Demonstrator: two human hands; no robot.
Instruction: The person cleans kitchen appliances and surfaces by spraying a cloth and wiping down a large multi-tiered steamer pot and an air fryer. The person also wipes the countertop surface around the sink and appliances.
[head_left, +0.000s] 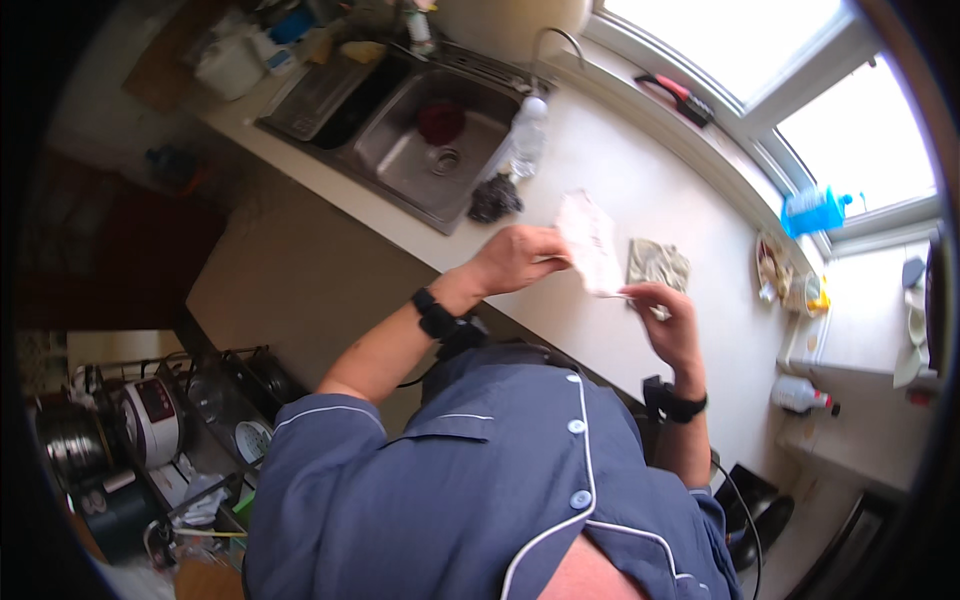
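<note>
A thin, pale pinkish-white cloth (590, 240) is stretched between my two hands above the light countertop. My left hand (523, 259) pinches its left edge, and my right hand (666, 311) holds its lower right corner between thumb and fingers. Just beyond my right hand, a crumpled grey-beige cloth (660, 262) lies on the counter. Dark, crumpled mesh or plastic (495, 199) rests by the sink's edge, close to a clear plastic bottle (529, 142). Both wrists carry black straps with small devices.
A steel sink (405, 165) with a dark red item (441, 122) inside is set into the counter at the upper left. On the windowsill are a red-and-black knife sharpener (679, 101) and a blue bottle (814, 211). A rack holding a rice cooker (152, 421) stands lower left.
</note>
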